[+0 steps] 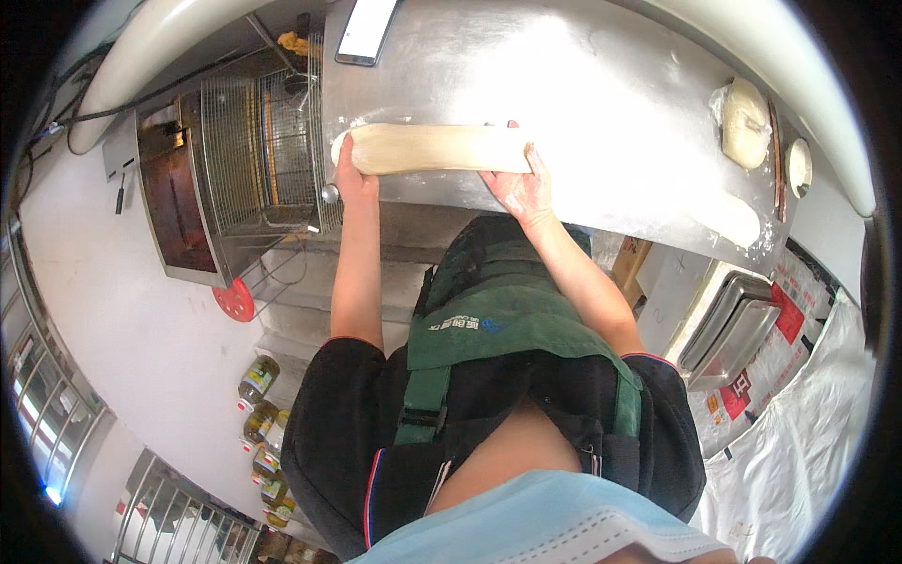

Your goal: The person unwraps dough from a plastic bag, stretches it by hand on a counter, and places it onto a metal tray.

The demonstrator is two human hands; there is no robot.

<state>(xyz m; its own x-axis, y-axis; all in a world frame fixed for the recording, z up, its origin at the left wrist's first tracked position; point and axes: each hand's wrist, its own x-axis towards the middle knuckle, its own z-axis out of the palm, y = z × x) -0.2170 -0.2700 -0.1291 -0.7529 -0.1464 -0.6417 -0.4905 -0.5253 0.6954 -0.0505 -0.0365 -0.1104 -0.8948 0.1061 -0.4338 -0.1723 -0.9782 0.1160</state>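
Note:
A long, flat strip of pale dough (437,148) stretches level between my two hands over the near part of the steel worktable (620,92). At its left end my left hand (356,176) grips it, thumb on top and the other fingers hidden beneath. My right hand (523,187) has the right end, its thumb at the dough's edge and its fingertips out of sight under the strip. White flour is scattered on the steel near the left end. A small red object (513,124) shows just behind the strip; what it is I cannot tell.
A phone (366,32) lies at the back left. Rightward are a wrapped dough lump (747,123), a glare-washed pale dough piece (733,218), a brown stick (777,162) and a small bowl (798,168). A wire rack (232,148) adjoins the left edge; metal trays (729,338) stand lower right.

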